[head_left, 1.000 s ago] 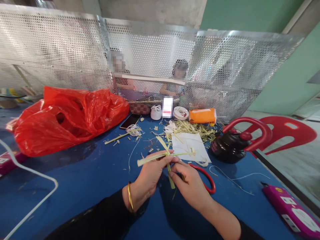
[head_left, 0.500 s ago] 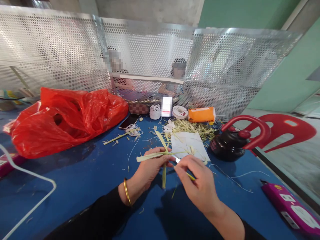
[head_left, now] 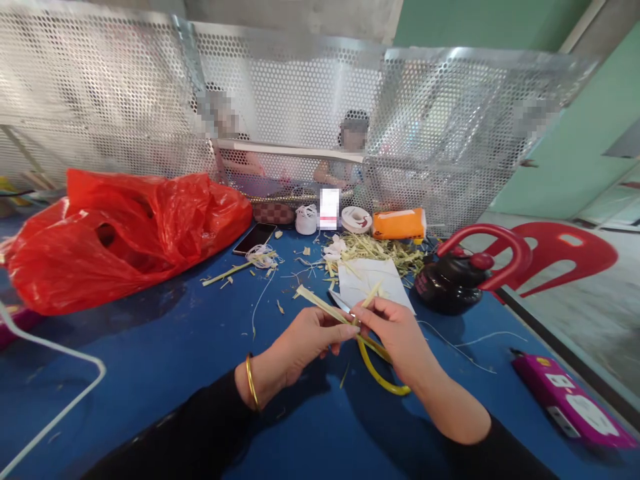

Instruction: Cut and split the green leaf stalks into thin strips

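Note:
My left hand (head_left: 315,337), a gold bangle at its wrist, pinches a bundle of pale green leaf strips (head_left: 320,303) that points up and left. The fingers of my right hand (head_left: 395,333) are closed on the near end of the same strips, and a short end (head_left: 371,294) sticks up beside its fingertips. A pair of scissors (head_left: 379,382) with yellow handles is at my right hand; a handle loop hangs below the palm. Its silver blade shows beyond the fingertips. How the fingers hold the scissors is partly hidden. Both hands meet above the blue table (head_left: 300,427).
White paper (head_left: 400,285) and a heap of plant scraps (head_left: 385,250) lie beyond my hands. A black kettle (head_left: 447,287) and a purple power strip (head_left: 570,400) are right. A red plastic bag (head_left: 125,240) fills the left. A perforated metal screen (head_left: 300,87) stands behind, people beyond it.
The strips, spread crosswise before, are now gathered into a narrower bundle. My right hand has moved up and in to pinch them, and the yellow scissor handle has swung into view.

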The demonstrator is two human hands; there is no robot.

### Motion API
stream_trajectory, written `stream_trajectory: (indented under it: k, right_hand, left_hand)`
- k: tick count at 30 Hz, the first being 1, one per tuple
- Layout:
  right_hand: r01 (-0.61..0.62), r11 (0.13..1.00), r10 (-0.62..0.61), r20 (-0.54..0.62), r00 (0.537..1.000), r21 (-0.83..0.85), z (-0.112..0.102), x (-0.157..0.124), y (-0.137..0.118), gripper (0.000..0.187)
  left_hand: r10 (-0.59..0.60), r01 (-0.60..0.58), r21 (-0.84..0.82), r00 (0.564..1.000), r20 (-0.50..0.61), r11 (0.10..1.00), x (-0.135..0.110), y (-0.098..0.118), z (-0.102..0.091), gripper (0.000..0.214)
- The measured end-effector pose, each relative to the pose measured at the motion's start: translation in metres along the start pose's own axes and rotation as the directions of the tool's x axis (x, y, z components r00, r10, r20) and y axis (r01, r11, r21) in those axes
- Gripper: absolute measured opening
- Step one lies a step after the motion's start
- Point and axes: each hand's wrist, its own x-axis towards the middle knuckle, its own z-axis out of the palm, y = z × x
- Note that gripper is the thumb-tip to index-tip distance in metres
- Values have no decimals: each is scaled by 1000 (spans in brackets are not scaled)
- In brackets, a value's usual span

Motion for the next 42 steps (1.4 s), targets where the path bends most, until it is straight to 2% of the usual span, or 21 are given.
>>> stream_trajectory:
  k: [3,5,10,14,17,18,20,21,22,23,24,26,27,29,34,39,42]
  right_hand:
    - [12,1000,-12,0,1000,-6,2,0,3,19]
    - [19,1000,-19,-2,1000,-20,2,0,3,19]
    - [66,992,-77,-99,992,-106,3,-1,11,21]
    - [95,982,-114,-112,987,-160,4,0,19,25]
    - [137,937,-186,-128,974,-322,-1,2,17,24]
    - [184,896,-267,-160,950,-404,-3,3,14,23]
    - [303,760,-494,-207,845,-575,-9,4,7,34]
    - [360,677,-592,-184,784,-642,-11,4,4,39]
    - [413,602,-651,-121,749,-684,-12,4,1,39]
    - [462,553,-663,-30,748,-694,-12,3,-1,33]
    - [505,541,-632,71,772,-672,-11,2,-3,22]
    - [534,608,-507,230,831,-588,-7,-1,-4,6]
    - [519,654,-452,265,852,-551,-5,-2,-3,10]
    - [472,718,-398,254,881,-512,-1,-3,-2,18]
    - [394,775,-409,84,909,-495,2,-4,5,22]
    - [402,773,-424,73,903,-490,4,-5,9,22]
    - [336,834,-355,43,934,-437,5,-6,6,21]
  left_hand:
    - [30,-33,-31,996,-86,999,1,-3,4,19]
    - [39,-43,-44,994,-104,998,2,-5,6,16]
    - [23,-26,-27,995,-96,999,0,-2,5,9]
    - [-28,27,-8,996,-87,1000,-2,3,3,8]
    - [-54,53,-12,995,-84,999,-2,2,2,12]
    - [-64,63,-13,995,-82,998,-3,2,2,14]
    - [-84,84,-5,994,-67,996,-3,1,2,17]
    - [-86,86,7,995,-52,996,-4,1,2,18]
    - [-82,83,26,996,-33,996,-4,0,3,20]
    - [-75,76,53,997,-12,996,-4,0,3,21]
    - [-67,66,82,998,8,994,-5,-1,3,22]
    - [-63,57,135,997,42,989,-5,-2,4,25]
    - [-70,61,154,996,53,986,-5,-3,4,24]
    - [-85,72,174,994,67,982,-5,-4,5,24]
    - [-53,28,202,992,118,979,-4,-7,4,25]
    - [-29,-10,226,985,171,974,-5,-8,3,23]
    - [-71,40,181,982,172,983,-5,-6,4,26]
